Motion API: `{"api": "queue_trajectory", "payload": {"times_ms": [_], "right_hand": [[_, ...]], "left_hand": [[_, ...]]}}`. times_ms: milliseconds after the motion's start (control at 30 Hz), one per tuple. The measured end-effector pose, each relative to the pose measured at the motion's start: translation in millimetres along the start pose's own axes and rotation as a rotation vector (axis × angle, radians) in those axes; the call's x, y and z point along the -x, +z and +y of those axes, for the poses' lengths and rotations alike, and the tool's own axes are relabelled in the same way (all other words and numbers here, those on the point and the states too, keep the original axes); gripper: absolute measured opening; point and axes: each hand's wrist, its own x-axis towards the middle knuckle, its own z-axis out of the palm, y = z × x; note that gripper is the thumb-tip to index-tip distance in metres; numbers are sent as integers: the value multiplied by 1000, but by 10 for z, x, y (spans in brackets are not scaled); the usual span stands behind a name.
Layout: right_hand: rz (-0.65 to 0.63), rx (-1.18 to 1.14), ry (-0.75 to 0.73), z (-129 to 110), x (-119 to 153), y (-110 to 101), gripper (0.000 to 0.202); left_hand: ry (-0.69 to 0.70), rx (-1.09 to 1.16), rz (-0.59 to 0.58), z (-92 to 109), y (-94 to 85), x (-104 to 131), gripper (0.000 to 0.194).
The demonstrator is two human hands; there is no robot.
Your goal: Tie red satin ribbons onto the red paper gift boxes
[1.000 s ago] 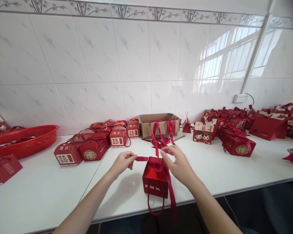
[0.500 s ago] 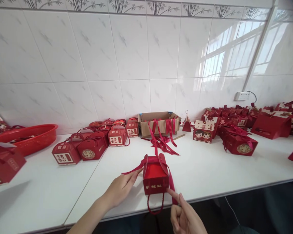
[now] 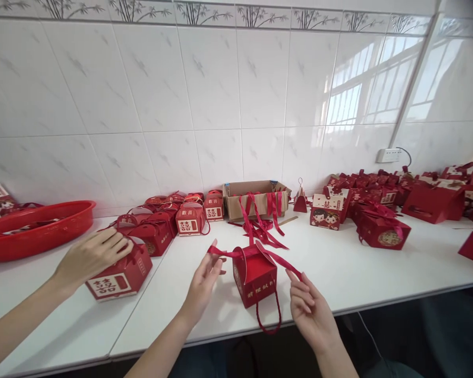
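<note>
A small red gift box (image 3: 255, 275) stands upright near the table's front edge, a twisted red cord handle hanging from its lower front. Through its top flaps runs a crimson ribbon (image 3: 281, 261), its two ends drawn out to either side. My left hand (image 3: 202, 286) pinches the left ribbon end between thumb and forefinger, just left of the box. On the other side, my right hand (image 3: 312, 310) grips the right end with its fingertips. Neither hand touches the box itself.
A co-worker's hand (image 3: 92, 257) holds a red box (image 3: 120, 278) on the left. Behind stand a cardboard carton (image 3: 236, 210) draped with ribbons and several finished-looking boxes (image 3: 191, 218). A red basin (image 3: 63, 231) sits far left; more boxes (image 3: 382, 226) crowd the right.
My hands have moved from the box's sides to the ribbon ends and lifted them outward. The box has turned slightly. A co-worker's hand has come in from the left with a box.
</note>
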Motion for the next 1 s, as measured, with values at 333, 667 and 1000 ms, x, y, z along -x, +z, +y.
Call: {"api": "queue_trajectory", "payload": {"times_ms": [333,667,1000], "right_hand": [[129,289,-337,-232,-291,310,10],[4,732,-686,-278,-78,812,20],[-107,934,-862,-453,-60,1238,22]], "left_hand": [[-78,453,158,194,-13,-218,31],[51,374,128,530,-54,-362,22],[190,135,-4,909,40,-364,26]]}}
